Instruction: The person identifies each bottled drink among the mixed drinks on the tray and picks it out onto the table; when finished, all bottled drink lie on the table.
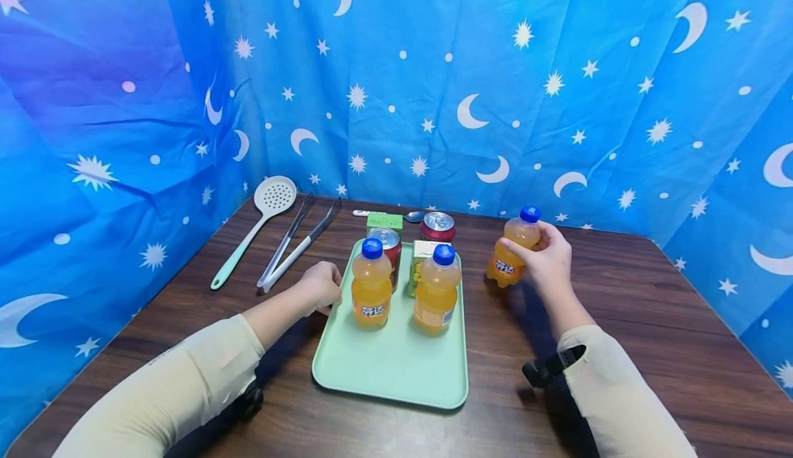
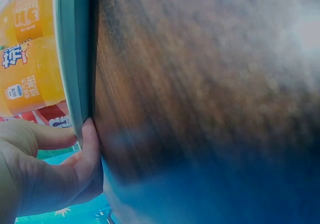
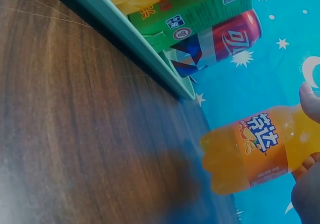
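Note:
My right hand (image 1: 550, 257) grips a bottle of orange soda (image 1: 506, 265) with a blue cap, to the right of the pale green tray (image 1: 390, 375). In the right wrist view this bottle (image 3: 250, 151) is upright relative to the table and its base appears raised off the wood. My left hand (image 1: 322, 284) pinches the tray's left rim, thumb (image 2: 55, 138) inside and a finger outside. Two more orange soda bottles, one left (image 1: 370, 289) and one right (image 1: 436, 299), stand on the tray. Behind them are red soda cans (image 1: 438, 225) and green drink cartons (image 1: 416, 275), partly hidden.
Left of the tray lie metal tongs (image 1: 303, 244) and a slotted skimmer (image 1: 275, 196) with a green handle. A spoon (image 1: 414, 216) lies behind the tray. Blue cloth (image 1: 434, 65) with moons and stars hangs around the brown wooden table (image 1: 632, 306).

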A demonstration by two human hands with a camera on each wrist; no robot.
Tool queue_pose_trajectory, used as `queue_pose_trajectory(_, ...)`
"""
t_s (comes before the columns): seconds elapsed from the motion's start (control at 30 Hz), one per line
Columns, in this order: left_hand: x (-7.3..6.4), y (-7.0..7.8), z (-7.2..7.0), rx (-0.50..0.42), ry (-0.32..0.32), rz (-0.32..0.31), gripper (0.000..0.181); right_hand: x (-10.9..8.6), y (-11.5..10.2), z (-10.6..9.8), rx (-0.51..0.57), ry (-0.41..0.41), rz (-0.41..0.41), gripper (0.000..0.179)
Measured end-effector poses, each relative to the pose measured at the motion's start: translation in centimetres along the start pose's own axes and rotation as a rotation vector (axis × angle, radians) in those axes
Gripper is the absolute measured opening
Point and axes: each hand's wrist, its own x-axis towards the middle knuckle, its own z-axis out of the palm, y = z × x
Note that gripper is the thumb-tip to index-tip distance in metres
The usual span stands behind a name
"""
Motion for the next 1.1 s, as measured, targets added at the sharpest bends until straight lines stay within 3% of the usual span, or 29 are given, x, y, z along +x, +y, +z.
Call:
queue_pose_trajectory(0.27,-0.48,0.25,-0.15,-0.008,-0.003,-0.015,0.021,0.39,0.84,0.47,-0.007,0.034,0.007,0.065)
queue_pose_trajectory(0.43,-0.4,0.07,-0.07,-0.006,0.008,-0.004,0.02,0.52,0.96,0.75,0.006,0.021,0.009,0.066)
queue_pose_trajectory(1.1,-0.13,-0.11,0.02,-0.007,0.003,0.028,0.021,0.63,0.71,0.38,-0.12,-0.036,0.029,0.075)
